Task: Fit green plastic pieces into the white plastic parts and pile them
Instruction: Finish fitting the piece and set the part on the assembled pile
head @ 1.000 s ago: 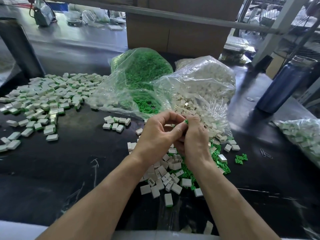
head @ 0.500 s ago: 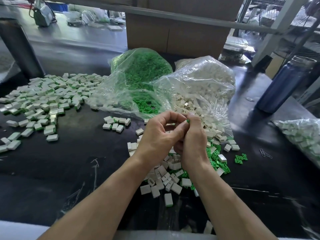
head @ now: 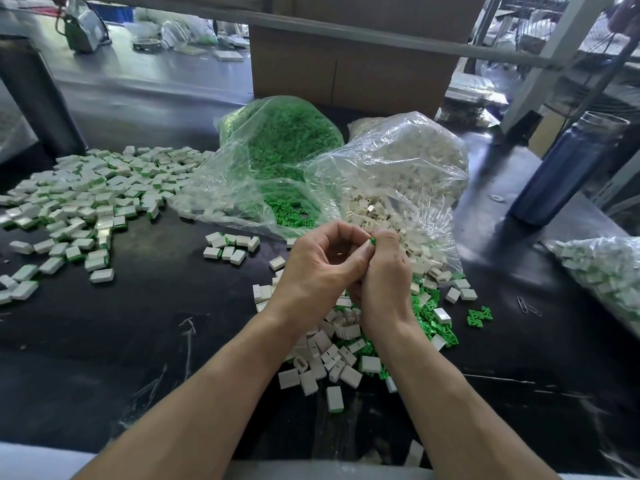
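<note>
Green piece (head: pixel 372 241) was pinched between left hand (head: pixel 320 268) and right hand (head: pixel 382 277), mid-fit I'd guess; next, toss onto the finished pile (head: pixel 86 202) at ten o'clock.

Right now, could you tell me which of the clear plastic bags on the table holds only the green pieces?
The rear-left bag: its contents are solid green, while the neighbouring bag to its right holds white parts.

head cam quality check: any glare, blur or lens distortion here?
Head view: sheen on the clear plastic bag of white parts and glossy black tabletop; wide-angle bending of the grey bar; background soft; both hands sharp.
</note>
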`<action>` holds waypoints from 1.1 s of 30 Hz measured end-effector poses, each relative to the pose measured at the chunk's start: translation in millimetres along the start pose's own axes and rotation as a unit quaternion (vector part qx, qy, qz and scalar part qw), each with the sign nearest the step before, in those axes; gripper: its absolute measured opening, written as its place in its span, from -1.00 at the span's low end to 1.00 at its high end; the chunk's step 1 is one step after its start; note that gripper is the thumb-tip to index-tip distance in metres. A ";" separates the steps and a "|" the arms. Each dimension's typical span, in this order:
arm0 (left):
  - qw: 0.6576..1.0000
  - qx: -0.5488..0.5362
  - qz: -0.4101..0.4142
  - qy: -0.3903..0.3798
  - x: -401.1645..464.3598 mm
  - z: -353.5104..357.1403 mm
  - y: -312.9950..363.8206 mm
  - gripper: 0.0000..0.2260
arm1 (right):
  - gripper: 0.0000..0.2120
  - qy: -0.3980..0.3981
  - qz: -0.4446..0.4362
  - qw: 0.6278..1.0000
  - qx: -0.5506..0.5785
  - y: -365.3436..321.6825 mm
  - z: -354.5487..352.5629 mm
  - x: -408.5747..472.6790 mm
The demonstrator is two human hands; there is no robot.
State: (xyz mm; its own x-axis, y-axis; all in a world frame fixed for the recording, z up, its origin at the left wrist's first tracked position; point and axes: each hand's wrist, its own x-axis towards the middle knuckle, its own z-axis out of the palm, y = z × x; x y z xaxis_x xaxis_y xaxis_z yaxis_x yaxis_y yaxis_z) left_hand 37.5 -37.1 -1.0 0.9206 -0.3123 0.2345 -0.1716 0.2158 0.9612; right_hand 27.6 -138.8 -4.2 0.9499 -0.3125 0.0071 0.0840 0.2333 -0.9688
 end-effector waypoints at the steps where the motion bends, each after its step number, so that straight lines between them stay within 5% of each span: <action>1: 1.000 -0.004 0.001 0.001 -0.2 -0.4 0.4 -0.98 | -0.53 0.000 -0.003 1.000 -0.002 -0.5 0.8 -0.2; 28: 1.000 0.003 0.015 0.003 0.9 -3.9 -7.0 -0.98 | -0.49 -0.018 -0.012 1.000 -0.007 -1.5 1.7 -5.6; 33: 0.999 0.025 0.031 0.019 4.6 -7.5 -7.4 -0.94 | -0.53 -0.023 -0.066 0.993 -0.093 -1.9 -11.9 -1.5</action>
State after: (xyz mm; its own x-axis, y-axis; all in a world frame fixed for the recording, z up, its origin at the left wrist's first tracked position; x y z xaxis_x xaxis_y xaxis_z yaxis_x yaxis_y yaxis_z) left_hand 45.7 -33.2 -8.1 0.9203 -0.2644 0.2882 -0.2442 0.1872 0.9515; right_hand 22.5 -149.8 -5.3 0.9475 -0.2856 0.1437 0.1554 0.0186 -0.9877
